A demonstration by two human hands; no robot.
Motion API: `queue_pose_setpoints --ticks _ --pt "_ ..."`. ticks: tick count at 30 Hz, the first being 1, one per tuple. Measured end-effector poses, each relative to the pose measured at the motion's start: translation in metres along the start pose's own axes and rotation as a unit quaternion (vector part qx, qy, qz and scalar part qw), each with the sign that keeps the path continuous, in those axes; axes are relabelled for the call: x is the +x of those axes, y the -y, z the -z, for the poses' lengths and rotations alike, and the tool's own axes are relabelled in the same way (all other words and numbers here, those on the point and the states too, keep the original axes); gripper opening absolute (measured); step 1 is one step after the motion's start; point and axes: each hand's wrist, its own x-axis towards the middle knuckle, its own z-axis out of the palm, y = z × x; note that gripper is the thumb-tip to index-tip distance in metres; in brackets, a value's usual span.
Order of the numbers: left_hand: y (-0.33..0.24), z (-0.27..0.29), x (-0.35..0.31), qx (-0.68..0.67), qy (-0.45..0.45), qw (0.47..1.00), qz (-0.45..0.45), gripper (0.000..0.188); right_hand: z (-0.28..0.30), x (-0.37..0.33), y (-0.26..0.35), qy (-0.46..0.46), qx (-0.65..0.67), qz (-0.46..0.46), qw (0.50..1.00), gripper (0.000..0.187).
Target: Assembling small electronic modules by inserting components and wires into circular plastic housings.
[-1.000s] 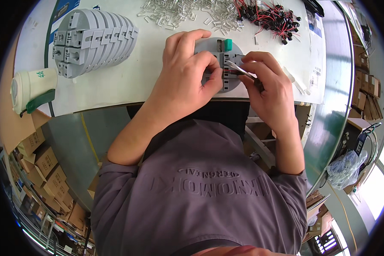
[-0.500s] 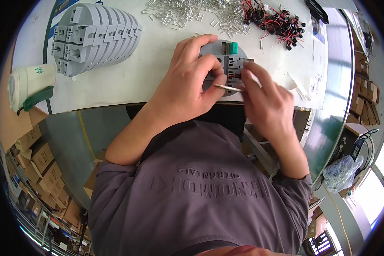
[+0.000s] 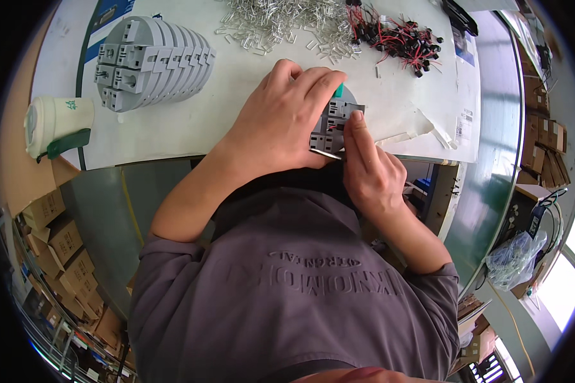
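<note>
A round grey plastic part (image 3: pixel 334 126) with square housings on its face lies near the table's front edge. My left hand (image 3: pixel 281 118) is curled over its left side and grips it. A green block (image 3: pixel 338 91) on the part's far side is half hidden by those fingers. My right hand (image 3: pixel 375 172) is closed at the part's right edge, index fingertip on a grey housing. From it a thin metal tool (image 3: pixel 326 154), its kind unclear, juts left along the part's near edge. A short bit of red wire (image 3: pixel 333 127) shows among the housings.
A stack of similar grey round parts (image 3: pixel 153 64) stands at the left, beside a cream cup with a green handle (image 3: pixel 61 124). Small clear U-shaped pieces (image 3: pixel 294 25) and black parts with red wires (image 3: pixel 402 41) lie at the back. Torn paper (image 3: pixel 421 129) is to the right.
My left hand now lies flatter over the part, covering more of it and the green block. My right hand has shifted slightly left and nearer me, and the tool's tip has moved nearer me.
</note>
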Motion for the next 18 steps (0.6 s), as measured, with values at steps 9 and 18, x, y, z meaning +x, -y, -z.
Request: queue_pose_setpoints --ticks 9,18 --pt "0.007 -0.008 -0.002 0.042 -0.019 0.998 -0.031 0.103 0.013 0.031 -0.021 -0.162 0.614 -0.223 0.739 0.018" --pt "0.007 -0.007 -0.003 0.022 -0.007 1.000 -0.005 0.105 0.021 0.017 -0.025 0.030 0.368 -0.083 0.926 0.022"
